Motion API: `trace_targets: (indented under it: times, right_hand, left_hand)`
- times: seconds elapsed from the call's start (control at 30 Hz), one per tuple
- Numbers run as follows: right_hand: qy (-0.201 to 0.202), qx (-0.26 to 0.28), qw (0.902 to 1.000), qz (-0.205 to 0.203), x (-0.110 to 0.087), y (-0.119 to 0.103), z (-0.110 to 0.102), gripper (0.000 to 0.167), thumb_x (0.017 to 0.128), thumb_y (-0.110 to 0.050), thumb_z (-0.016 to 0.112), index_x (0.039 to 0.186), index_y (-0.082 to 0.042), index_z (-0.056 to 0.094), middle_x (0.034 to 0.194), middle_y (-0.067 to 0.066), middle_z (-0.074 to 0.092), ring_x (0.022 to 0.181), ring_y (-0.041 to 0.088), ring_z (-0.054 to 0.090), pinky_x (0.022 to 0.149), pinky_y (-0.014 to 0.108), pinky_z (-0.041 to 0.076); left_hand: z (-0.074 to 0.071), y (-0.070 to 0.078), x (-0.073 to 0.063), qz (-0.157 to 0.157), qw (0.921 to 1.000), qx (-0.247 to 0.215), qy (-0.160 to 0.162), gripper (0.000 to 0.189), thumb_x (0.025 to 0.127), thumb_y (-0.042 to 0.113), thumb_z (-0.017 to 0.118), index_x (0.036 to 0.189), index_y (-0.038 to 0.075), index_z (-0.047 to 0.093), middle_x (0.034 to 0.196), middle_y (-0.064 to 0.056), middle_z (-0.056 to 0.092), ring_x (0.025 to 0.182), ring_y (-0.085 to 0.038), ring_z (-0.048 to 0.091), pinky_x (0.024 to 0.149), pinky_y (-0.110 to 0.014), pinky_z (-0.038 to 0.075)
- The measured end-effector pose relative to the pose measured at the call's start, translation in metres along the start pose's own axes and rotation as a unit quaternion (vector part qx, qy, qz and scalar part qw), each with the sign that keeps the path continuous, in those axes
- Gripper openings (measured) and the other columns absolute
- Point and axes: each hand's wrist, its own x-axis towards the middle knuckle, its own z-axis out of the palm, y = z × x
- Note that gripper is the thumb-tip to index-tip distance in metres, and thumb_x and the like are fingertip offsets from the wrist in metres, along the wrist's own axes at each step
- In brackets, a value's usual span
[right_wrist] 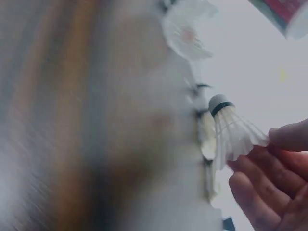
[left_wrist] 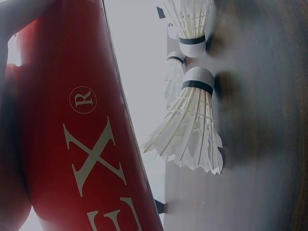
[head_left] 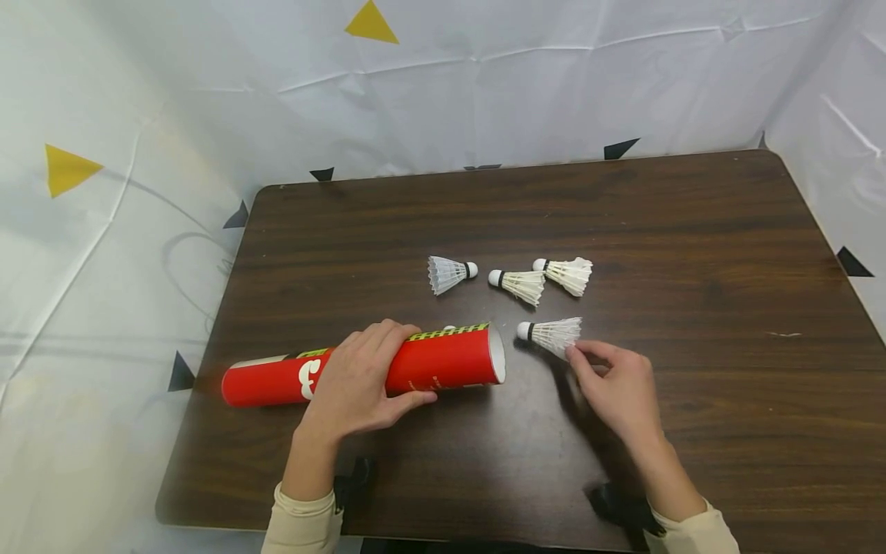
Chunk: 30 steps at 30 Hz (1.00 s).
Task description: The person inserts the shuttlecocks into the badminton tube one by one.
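Observation:
My left hand [head_left: 360, 378] grips a red shuttlecock tube [head_left: 450, 362] round its middle, thumb on the near side. The tube's open end faces right, and white lettering shows large in the left wrist view. Between thumb and fingers, my right hand [head_left: 619, 385] pinches a white shuttlecock [head_left: 552, 332] by the edge of its feathers. Its cork [right_wrist: 220, 103] points away from the hand, toward the tube's open end. In the head view a gap separates that shuttlecock from the tube.
Beyond the hands, three shuttlecocks lie on the dark wooden table [head_left: 720, 254]: one on the left [head_left: 448, 273], a middle one [head_left: 519, 285] and a right one [head_left: 566, 275], the last two close together. A small white bit [head_left: 450, 328] peeks out behind the tube. White sheeting [head_left: 484, 100] surrounds the table.

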Motion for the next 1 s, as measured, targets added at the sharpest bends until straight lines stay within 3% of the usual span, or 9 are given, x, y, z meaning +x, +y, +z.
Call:
trace_targets:
  times: [0.1,0.3,0.53,0.8,1.0]
  right_hand:
    - [0.019,0.069,0.997,0.027,0.005,-0.002,-0.013,0.011,0.088,-0.008,0.072,0.093,0.001,0.075,0.084,0.012,0.073,0.066,-0.001,0.065,0.061,0.01,0.048]
    - [0.017,0.16,0.9867,0.02,0.008,-0.018,-0.038,0.012,0.089,0.001,0.069,0.1,0.004,0.072,0.088,0.006,0.071,0.061,0.006,0.067,0.062,0.016,0.053]
    - [-0.041,0.179,0.9809,-0.065,0.002,-0.036,-0.042,0.017,0.083,0.009,0.071,0.097,0.0,0.074,0.083,0.012,0.071,0.064,0.007,0.067,0.065,0.016,0.053]
    - [-0.078,0.165,0.968,-0.172,0.002,-0.049,-0.027,0.022,0.078,0.008,0.076,0.094,-0.006,0.076,0.087,0.002,0.073,0.079,0.005,0.067,0.07,0.016,0.052]
    - [-0.122,0.161,0.9514,-0.232,0.003,-0.054,-0.013,0.028,0.075,0.006,0.079,0.1,-0.008,0.077,0.093,0.0,0.074,0.077,0.009,0.068,0.071,0.019,0.054]
  left_hand:
    - [0.0,0.0,0.0,0.001,1.0,-0.001,-0.001,0.076,0.072,0.066,0.073,0.127,0.017,0.055,0.113,0.003,0.06,0.094,-0.016,0.058,0.08,-0.039,0.051]
    - [0.0,0.0,0.0,0.003,1.0,-0.001,0.001,0.075,0.071,0.066,0.073,0.126,0.017,0.055,0.113,0.003,0.06,0.094,-0.016,0.057,0.08,-0.039,0.051]
    - [0.001,0.0,0.0,0.006,1.0,-0.002,0.002,0.075,0.072,0.065,0.073,0.127,0.017,0.055,0.113,0.003,0.06,0.094,-0.016,0.058,0.08,-0.039,0.051]
    - [0.002,0.0,0.0,0.0,1.0,0.005,0.0,0.076,0.071,0.065,0.074,0.126,0.017,0.055,0.113,0.003,0.06,0.094,-0.016,0.058,0.08,-0.038,0.051]
    - [0.003,0.0,0.0,0.0,1.0,0.009,-0.001,0.076,0.07,0.064,0.075,0.126,0.018,0.055,0.112,0.004,0.061,0.093,-0.015,0.057,0.08,-0.036,0.05]
